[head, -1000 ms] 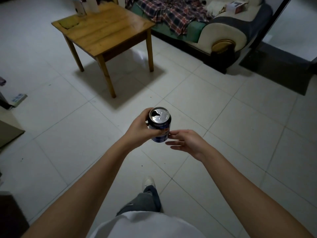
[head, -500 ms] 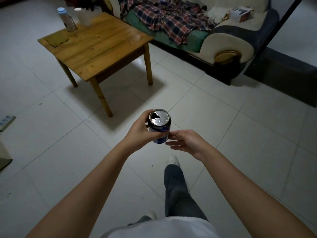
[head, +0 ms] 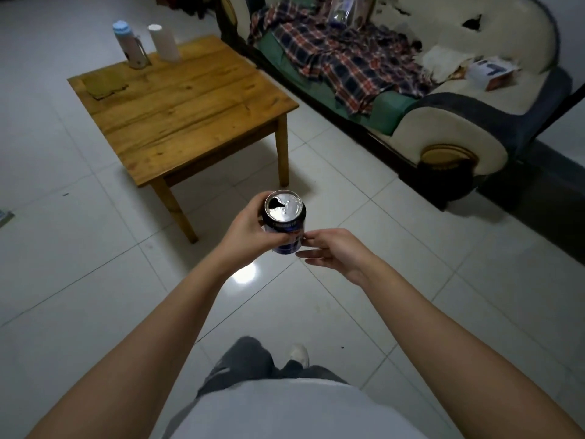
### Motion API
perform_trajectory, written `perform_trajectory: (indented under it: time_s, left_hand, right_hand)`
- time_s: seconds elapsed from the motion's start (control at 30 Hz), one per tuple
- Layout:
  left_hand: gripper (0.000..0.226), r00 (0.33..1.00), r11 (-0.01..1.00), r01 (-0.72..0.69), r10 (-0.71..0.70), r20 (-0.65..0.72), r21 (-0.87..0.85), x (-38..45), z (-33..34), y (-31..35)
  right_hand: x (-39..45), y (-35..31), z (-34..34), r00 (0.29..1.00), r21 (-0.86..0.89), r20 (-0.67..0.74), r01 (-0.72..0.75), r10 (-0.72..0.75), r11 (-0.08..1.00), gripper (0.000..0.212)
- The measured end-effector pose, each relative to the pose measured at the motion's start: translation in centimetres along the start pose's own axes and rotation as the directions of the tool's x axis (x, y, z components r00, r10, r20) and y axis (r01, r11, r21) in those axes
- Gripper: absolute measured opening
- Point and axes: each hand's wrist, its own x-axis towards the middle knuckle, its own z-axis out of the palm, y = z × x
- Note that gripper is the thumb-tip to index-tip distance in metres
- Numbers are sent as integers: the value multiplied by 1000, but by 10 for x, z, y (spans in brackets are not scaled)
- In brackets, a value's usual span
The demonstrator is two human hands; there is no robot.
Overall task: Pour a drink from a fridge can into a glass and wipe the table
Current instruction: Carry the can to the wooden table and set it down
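We hold the can (head: 285, 224) in our left hand (head: 250, 232), out in front of us over the tiled floor (head: 395, 248), short of the table's near corner. Left-hand fingers and thumb are curled around the can body from its left side, a full wrap grip. The can stands roughly upright: long axis near vertical, top tipped slightly toward the camera so we look down onto the lid. It is already opened; the dark mouth hole sits at the lid's left edge, toward the left hand. No tab is visible on the lid. The lower body is blue with print too small to read.

Our right hand (head: 335, 253) sits just right of the can, low on its body. Fingers are loosely extended and relaxed, with the tips at or against the can's right side; we can't tell whether they actually touch. It holds nothing that we can make out.

The wooden table (head: 190, 122) stands ahead and to the left, well apart from the can. On its far end are a pale bottle with a blue cap (head: 128, 45) and a white cylinder (head: 164, 42), side by side. A flat yellowish cloth (head: 106, 85) lies at the far left corner.

A sofa (head: 459, 131) is ahead on the right, with a plaid blanket (head: 342, 61) spread over the seat and a small box (head: 492, 72) on its right part.
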Motion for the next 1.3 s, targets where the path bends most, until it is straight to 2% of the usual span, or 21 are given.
perform_trajectory:
  time_s: [0.2,0.33,0.7,0.83,1.07,1.3]
  left_hand:
    - [65,998,1000,26,-25,-53,4,77,-25,-2]
    - [66,999,999,22,-21,-45,37,139,-53,-8]
    - [64,995,999,29,-27,-92,23,307,-145,-20]
    - [68,991,997,63,-58,-121,40,346,-171,-25]
    - [71,970,991,133,-123,-210,32,409,-208,-42]
    - [67,911,978,205,-207,-357,-44,478,-236,-51]
  right_hand:
    - [69,-61,-5,999,-58,49,-19,21,998,18]
    - [127,-99,3,997,-79,69,-18,23,997,26]
    - [278,-221,38,999,-103,31,-19,22,994,18]
    - [318,-250,49,998,-110,51,-24,30,994,22]
    - [398,-296,64,989,-166,131,-52,74,985,25]
    - [487,-349,80,967,-243,218,-77,132,967,25]
